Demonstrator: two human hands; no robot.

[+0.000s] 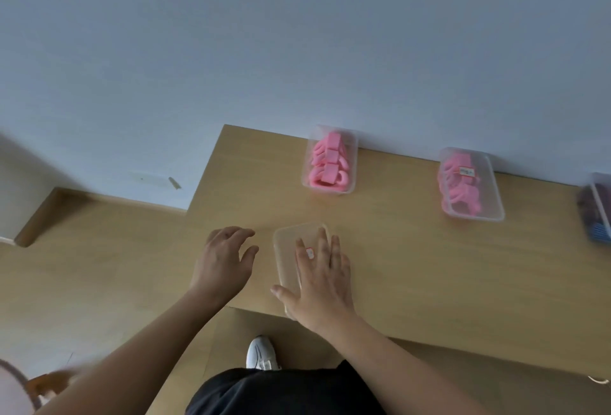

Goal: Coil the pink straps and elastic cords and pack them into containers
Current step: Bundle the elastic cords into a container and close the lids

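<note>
Clear plastic piece point(285, 251), a lid or a shallow tray (can't tell which), sits on the table point(396, 249) near its front edge. The right hand point(322, 289) lies flat along it, fingers point(335, 249) straight and slightly spread, thumb out past the near left corner. Its small label point(309, 253) reads across the index finger, so the plastic may be over the fingers rather than under; unclear. Left hand point(223, 259) hovers just beside the left edge, fingers loosely curled, holding nothing. Coiled pink straps point(329, 163) fill the uncovered container point(353, 166) at the back; the lidded container point(489, 196) is well right of it. Likely step: get the piece up for that uncovered container. Advice: pinch both long edges, keep it level, and don't flex thin plastic.
</note>
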